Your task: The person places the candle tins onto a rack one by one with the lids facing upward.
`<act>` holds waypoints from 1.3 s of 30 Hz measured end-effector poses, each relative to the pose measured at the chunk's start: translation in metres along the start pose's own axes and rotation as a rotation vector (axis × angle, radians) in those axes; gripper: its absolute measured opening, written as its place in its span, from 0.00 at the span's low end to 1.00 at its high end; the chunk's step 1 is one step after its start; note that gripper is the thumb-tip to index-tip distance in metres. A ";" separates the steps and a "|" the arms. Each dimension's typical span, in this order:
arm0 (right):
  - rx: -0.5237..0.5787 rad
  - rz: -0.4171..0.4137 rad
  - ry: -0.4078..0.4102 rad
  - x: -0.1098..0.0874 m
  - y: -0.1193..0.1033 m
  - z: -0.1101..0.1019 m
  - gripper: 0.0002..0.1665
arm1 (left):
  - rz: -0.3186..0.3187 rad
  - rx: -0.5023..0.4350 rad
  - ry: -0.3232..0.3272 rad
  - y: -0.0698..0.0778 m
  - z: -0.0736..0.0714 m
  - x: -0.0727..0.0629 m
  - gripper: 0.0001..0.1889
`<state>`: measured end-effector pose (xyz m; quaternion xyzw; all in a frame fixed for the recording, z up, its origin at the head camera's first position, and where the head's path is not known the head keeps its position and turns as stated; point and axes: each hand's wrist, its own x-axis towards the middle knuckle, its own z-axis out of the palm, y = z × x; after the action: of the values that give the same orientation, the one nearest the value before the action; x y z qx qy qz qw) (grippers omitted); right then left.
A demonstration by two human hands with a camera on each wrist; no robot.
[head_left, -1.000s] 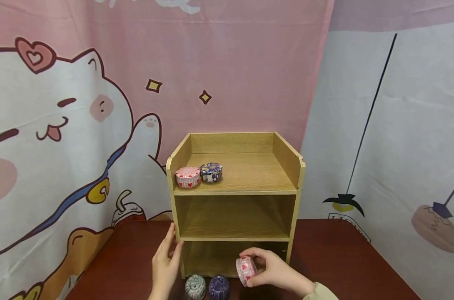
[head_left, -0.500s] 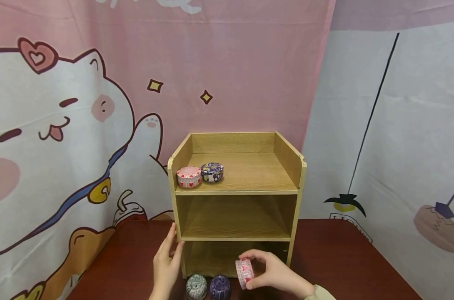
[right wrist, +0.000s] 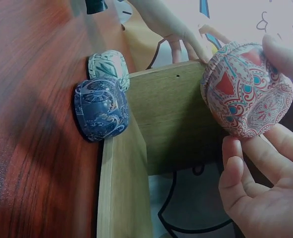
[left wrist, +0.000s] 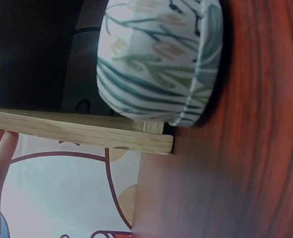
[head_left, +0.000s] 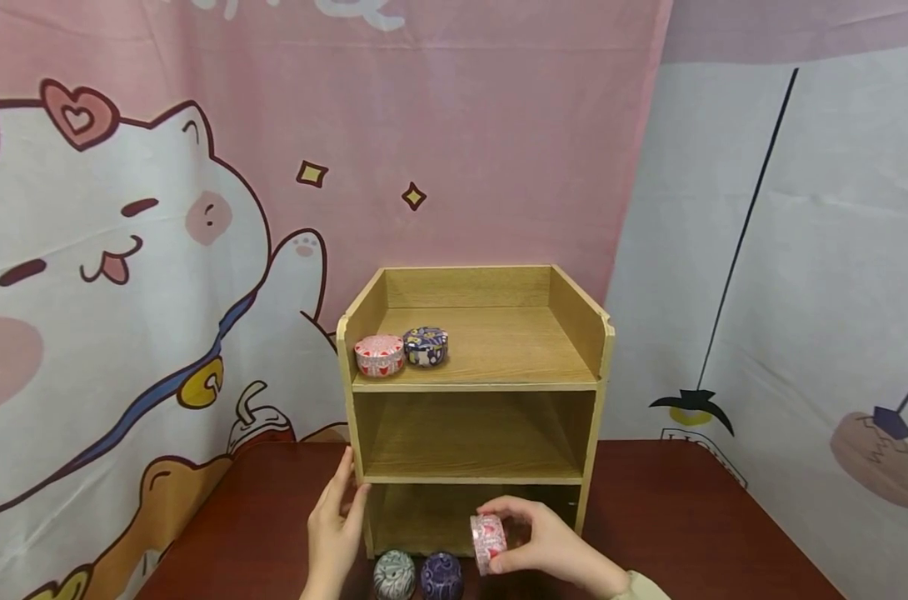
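My right hand (head_left: 540, 542) pinches a round pink-and-red patterned tin (head_left: 487, 543) between thumb and fingers, tilted on its side before the lowest compartment. The right wrist view shows the tin's red, white and teal ornament (right wrist: 250, 91) up close. My left hand (head_left: 334, 525) rests with extended fingers against the left side of the wooden shelf (head_left: 475, 480). On the table below stand a green-and-white leaf-patterned tin (head_left: 395, 575) and a dark blue swirled tin (head_left: 441, 576), side by side. The leaf-patterned tin (left wrist: 156, 59) looms large in the left wrist view.
On the shelf's top board sit a pink-and-red tin (head_left: 380, 356) at the left wall and a navy floral tin (head_left: 426, 347) beside it. The dark red table (head_left: 671, 517) extends on both sides. A cartoon-printed cloth (head_left: 484, 150) hangs behind.
The tin in my right hand has turned slightly, showing more of its side edge-on. My left hand stays at the shelf's side, and the other tins have not moved.
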<state>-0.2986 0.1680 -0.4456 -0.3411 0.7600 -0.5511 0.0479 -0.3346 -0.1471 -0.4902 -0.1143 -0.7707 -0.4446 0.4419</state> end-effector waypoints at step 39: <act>0.235 0.020 -0.056 0.001 -0.009 0.004 0.42 | 0.048 -0.005 0.026 -0.001 0.000 0.000 0.37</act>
<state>-0.2934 0.1632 -0.4394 -0.3407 0.6918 -0.6264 0.1141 -0.3349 -0.1473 -0.4909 -0.1283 -0.7608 -0.4374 0.4620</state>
